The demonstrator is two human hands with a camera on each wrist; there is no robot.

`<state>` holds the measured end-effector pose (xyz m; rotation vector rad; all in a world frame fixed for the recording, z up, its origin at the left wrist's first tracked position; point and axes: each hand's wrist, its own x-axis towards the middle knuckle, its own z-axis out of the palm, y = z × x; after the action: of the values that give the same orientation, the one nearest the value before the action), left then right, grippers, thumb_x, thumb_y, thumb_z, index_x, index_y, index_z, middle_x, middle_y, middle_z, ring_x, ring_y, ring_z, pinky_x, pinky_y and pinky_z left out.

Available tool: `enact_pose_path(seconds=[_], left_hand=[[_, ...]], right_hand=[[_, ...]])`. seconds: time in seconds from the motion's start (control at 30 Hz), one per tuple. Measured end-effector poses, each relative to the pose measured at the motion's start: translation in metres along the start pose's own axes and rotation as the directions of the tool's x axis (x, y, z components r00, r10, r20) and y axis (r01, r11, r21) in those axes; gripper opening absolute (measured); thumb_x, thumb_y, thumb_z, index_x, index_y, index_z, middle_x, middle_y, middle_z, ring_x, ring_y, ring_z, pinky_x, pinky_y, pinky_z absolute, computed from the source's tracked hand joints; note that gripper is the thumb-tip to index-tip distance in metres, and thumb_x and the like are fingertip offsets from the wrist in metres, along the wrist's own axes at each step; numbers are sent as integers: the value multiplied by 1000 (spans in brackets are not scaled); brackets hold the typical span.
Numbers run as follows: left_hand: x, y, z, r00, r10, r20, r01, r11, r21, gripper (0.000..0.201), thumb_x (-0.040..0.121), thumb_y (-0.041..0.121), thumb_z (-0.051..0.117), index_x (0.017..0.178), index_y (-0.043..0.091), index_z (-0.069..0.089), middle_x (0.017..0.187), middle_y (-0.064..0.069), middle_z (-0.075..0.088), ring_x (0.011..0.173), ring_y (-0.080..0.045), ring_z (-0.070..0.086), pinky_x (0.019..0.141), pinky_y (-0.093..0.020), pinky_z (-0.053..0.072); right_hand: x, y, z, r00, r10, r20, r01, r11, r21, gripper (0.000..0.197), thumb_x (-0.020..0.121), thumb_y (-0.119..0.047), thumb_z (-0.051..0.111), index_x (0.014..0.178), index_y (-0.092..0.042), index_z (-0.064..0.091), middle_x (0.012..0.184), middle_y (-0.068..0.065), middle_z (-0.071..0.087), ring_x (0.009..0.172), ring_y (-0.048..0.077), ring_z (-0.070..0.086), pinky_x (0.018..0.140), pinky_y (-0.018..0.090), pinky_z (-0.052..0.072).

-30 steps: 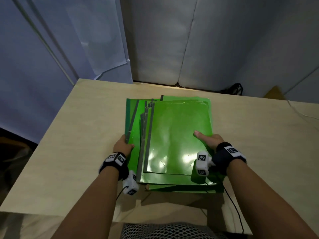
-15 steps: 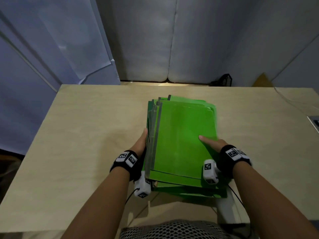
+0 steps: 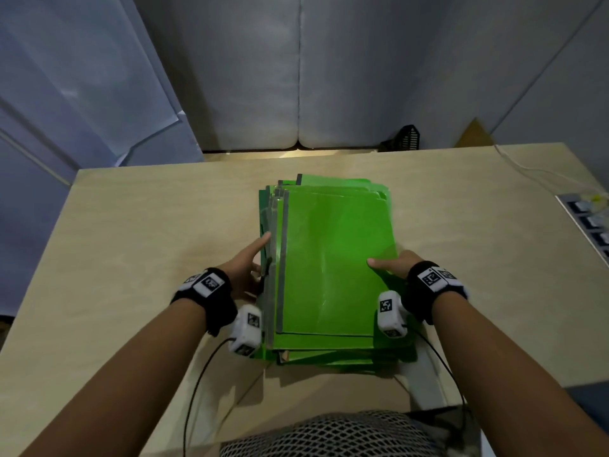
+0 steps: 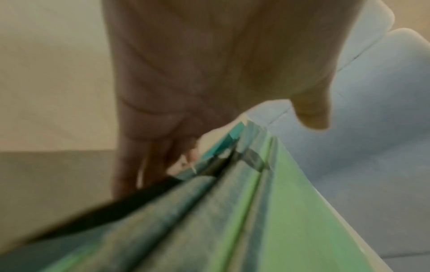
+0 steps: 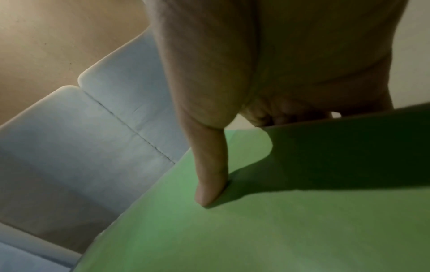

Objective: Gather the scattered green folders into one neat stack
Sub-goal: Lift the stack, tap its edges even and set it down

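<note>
Several green folders (image 3: pixel 333 258) with grey spines lie in one rough stack in the middle of the table, edges slightly stepped at the left and far end. My left hand (image 3: pixel 250 268) lies flat against the stack's left side, thumb stretched along the spines. The left wrist view shows its fingers (image 4: pixel 149 165) reaching down beside the folder edges (image 4: pixel 267 220) and the thumb free above them. My right hand (image 3: pixel 392 262) grips the right edge. Its thumb (image 5: pixel 209 174) presses on the top folder (image 5: pixel 256 230) and its fingers curl under the edge.
The light wooden table (image 3: pixel 148 258) has bare surface left and right of the stack. A grey strip of switches (image 3: pixel 590 219) and a white cable (image 3: pixel 527 166) lie at the right edge. A black basket (image 3: pixel 405 138) sits behind the table by the padded wall.
The folders that fanned out to the left are now pushed together under the top one. My left hand has moved right with the spines. My right hand has kept its hold.
</note>
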<state>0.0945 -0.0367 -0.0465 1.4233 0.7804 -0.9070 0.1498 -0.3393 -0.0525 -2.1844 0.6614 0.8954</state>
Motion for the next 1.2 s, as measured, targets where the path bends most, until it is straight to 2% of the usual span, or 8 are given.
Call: enact_pose_path(seconds=[0.2, 0.37, 0.63, 0.77, 0.87, 1.0, 1.1, 1.2], left_hand=[[1, 18, 35, 999, 37, -19, -37, 999, -35, 76, 71, 53, 75, 138, 28, 51, 160, 4, 22, 149, -24, 15, 112, -48, 24], [9, 17, 32, 971, 19, -240, -30, 999, -42, 114, 43, 57, 88, 141, 16, 47, 150, -11, 41, 129, -40, 43, 93, -50, 41], [17, 6, 34, 899, 172, -404, -222, 972, -81, 110, 44, 51, 91, 131, -5, 53, 127, -21, 59, 99, -35, 54, 87, -39, 44], [7, 22, 32, 837, 332, -434, -384, 923, -34, 115, 44, 53, 90, 133, -7, 48, 130, -21, 58, 114, -36, 57, 98, -41, 46], [3, 29, 29, 780, 460, -424, -521, 853, -34, 126, 27, 58, 90, 130, -4, 52, 120, -19, 65, 108, -34, 64, 98, -45, 51], [-15, 37, 27, 721, 596, -354, -645, 763, -29, 75, 54, 33, 90, 116, 5, 58, 104, -14, 70, 94, -30, 69, 81, -36, 59], [-22, 47, 23, 667, 685, -292, -722, 691, -28, 51, 75, 11, 79, 119, 11, 53, 98, -4, 67, 86, -19, 68, 61, -19, 56], [-28, 62, 20, 615, 743, -263, -774, 632, -23, 52, 78, 3, 75, 122, 13, 50, 98, 2, 67, 80, -6, 69, 62, -15, 57]], right_hand=[[5, -2, 5, 1000, 24, 12, -25, 995, 98, 86, 73, -44, 78, 136, 4, 44, 122, 21, 55, 106, 37, 57, 80, 38, 47], [5, -5, 13, 999, 34, 22, -38, 974, 224, 82, 78, -50, 70, 140, -5, 43, 140, 18, 47, 123, 35, 50, 87, 35, 41], [8, 6, 11, 976, 104, 193, -177, 894, 412, 122, 28, -63, 87, 135, -21, 43, 133, 17, 47, 116, 43, 51, 98, 59, 44], [-13, -8, 8, 995, -8, 104, -38, 901, 433, 111, 60, -67, 75, 148, -18, 30, 154, 15, 30, 137, 39, 34, 109, 54, 33], [-17, -10, 6, 994, -43, 99, -19, 830, 557, 116, 53, -65, 80, 148, -20, 32, 158, 14, 24, 140, 41, 28, 108, 56, 33], [-25, -20, -6, 987, -161, 10, 109, 711, 695, 126, 41, -58, 89, 146, -13, 35, 155, 15, 30, 137, 40, 34, 104, 51, 36], [-39, -40, -24, 934, -310, -180, 339, 601, 724, 78, 72, -28, 81, 137, -5, 44, 142, 13, 49, 131, 30, 44, 102, 41, 34], [-48, -55, -38, 849, -439, -294, 506, 514, 693, 85, 46, -46, 91, 117, -16, 56, 126, 10, 63, 120, 28, 58, 104, 43, 43]])
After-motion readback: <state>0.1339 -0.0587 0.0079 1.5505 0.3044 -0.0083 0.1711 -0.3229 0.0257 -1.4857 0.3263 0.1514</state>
